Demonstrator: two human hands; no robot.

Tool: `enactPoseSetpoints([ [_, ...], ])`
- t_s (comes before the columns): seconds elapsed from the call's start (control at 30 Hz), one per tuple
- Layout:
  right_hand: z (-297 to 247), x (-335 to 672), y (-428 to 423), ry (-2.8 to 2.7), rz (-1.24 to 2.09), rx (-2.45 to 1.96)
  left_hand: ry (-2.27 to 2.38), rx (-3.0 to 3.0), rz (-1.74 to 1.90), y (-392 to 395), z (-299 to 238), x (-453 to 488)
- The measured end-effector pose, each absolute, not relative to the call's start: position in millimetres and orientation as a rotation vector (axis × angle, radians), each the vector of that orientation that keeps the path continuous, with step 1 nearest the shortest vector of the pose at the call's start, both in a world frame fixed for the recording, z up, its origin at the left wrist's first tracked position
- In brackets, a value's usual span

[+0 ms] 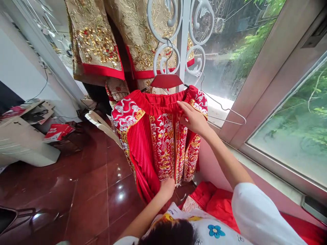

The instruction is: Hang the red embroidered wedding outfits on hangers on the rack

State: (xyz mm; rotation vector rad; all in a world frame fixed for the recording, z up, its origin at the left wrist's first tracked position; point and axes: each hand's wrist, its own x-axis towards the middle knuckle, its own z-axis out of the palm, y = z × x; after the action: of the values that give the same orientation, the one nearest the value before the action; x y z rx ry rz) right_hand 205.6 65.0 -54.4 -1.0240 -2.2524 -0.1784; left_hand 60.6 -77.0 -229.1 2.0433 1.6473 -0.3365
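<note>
A red embroidered skirt (pixel 166 143) with a gathered waistband, pleated sides and silver and gold stitching hangs from a hanger (pixel 167 81) with a red middle piece. My right hand (pixel 192 117) is closed at the right part of the waistband, its fingertips on the red cloth. Lower down, my left hand (pixel 167 189) is closed on the bottom edge of the skirt's front panel. The left fingers are partly hidden behind the hand.
Gold sequined garments (pixel 97 37) hang behind, beside a white scrollwork rack (pixel 185 41). An empty wire hanger (pixel 227 114) hangs at right by the window (pixel 293 112). A pale hanger (pixel 102 126) sticks out at left. Red cloth (pixel 217 204) lies below right, above tiled floor (pixel 89 190).
</note>
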Motion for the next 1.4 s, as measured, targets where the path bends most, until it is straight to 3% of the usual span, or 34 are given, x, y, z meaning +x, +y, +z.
enactPoseSetpoints([
  [0.13, -52.7, 198.1, 64.0, -2.384, -0.191, -1.131, 1.540, 2.207, -0.158, -66.9, -158.6, 53.4],
  [0.27, -67.2, 215.4, 28.9, -2.509, 0.028, -0.831, 1.630, 2.741, 0.793, -44.9, -80.6, 50.0],
  [0.33, -68.8, 225.0, 15.7, -2.539, 0.155, -0.740, 1.675, 2.946, 0.941, -32.0, -62.7, 48.6],
  [0.63, -57.7, 297.5, 9.4, -2.570, 0.342, -1.242, 1.428, 3.140, 0.548, -37.0, -95.7, 4.2],
  [0.77, -79.0, 279.7, 2.7, -2.835, 0.600, -1.523, 1.169, 3.022, -0.039, -58.9, -126.4, 3.3],
  [0.87, -102.2, 248.8, 5.7, -2.849, 0.825, -1.763, 1.345, 2.594, -0.619, -74.9, -131.9, 12.1],
  [0.93, -115.8, 233.6, 12.7, -2.852, 0.850, -1.792, 1.397, 2.347, -0.797, -80.7, -119.9, 18.3],
  [1.07, -127.9, 223.1, 26.9, -2.791, 0.671, -1.779, 1.457, 2.487, -0.596, -66.2, -75.3, 29.9],
  [1.27, -109.1, 202.3, 42.9, -2.662, 0.535, -1.421, 1.792, 3.044, 0.446, 10.6, -44.7, 46.4],
  [1.4, -106.1, 176.9, 60.6, -2.240, 0.284, -1.449, 1.964, 2.887, 0.200, 41.2, -54.6, 44.7],
])
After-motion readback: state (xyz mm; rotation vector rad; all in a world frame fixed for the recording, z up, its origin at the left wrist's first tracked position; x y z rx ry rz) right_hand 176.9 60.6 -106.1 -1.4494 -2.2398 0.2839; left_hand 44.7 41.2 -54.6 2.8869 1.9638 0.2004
